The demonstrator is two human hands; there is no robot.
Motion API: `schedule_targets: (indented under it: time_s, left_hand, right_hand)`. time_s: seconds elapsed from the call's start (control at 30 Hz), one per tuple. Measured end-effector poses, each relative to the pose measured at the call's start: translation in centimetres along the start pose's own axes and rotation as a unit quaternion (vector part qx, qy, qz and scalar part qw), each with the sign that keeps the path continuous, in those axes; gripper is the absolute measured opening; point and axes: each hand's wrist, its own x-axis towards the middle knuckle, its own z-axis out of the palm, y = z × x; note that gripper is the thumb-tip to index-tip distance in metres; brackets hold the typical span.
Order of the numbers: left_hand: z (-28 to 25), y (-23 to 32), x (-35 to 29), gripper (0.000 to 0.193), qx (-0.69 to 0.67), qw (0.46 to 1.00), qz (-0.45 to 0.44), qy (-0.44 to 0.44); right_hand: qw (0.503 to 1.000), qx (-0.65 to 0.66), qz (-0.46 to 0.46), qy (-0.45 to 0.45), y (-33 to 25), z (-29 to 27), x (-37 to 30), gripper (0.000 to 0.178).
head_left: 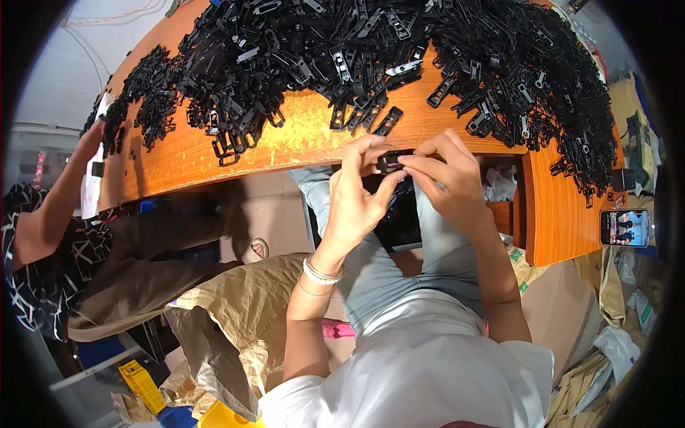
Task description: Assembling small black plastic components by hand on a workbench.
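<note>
Just past the table's near edge, above my lap, a small black plastic part [389, 162] with a rectangular frame is between my hands. My left hand [354, 198] pinches its left side with thumb and fingers. On the other side, the fingertips of my right hand [449, 175] are closed on its right end. Fingers cover much of the part, so its finer shape cannot be made out. Similar long black plastic parts form a large heap [285, 60] beyond my hands. One loose black part [389, 121] lies at the heap's near fringe, closest to my fingers.
The curved wooden table [560, 221] carries the heap, with yellowish shavings [303, 128] in front of it. At the right edge sits a phone [624, 227] with a lit screen. Another person's arm [61, 196] reaches onto the table at left. Brown paper [250, 303] lies beside me.
</note>
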Motion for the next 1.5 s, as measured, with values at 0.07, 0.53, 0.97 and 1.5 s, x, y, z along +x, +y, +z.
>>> schedule_targets:
  time_s: [0.07,0.53,0.97,1.5]
  left_hand:
    - [0.1,0.2,0.1,0.046,0.003,1.0,0.0,-0.001]
    - [6.7,-4.3,7.7,0.01,0.135,0.977,0.166,0.004]
    - [5.4,-2.3,8.0,0.019,-0.174,0.967,-0.154,-0.106]
    - [5.3,-1.6,6.2,0.042,-0.223,0.939,-0.245,-0.095]
  right_hand:
    - [1.0,0.001,-0.001,-0.006,0.1,-0.1,-0.2,0.023]
    - [0.922,0.195,0.255,0.218,3.2,-1.3,-5.2,0.013]
    - [0.866,0.274,0.297,0.294,4.0,-2.1,-4.6,0.01]
    - [0.842,0.271,0.388,0.257,2.5,-1.8,-3.0,0.01]
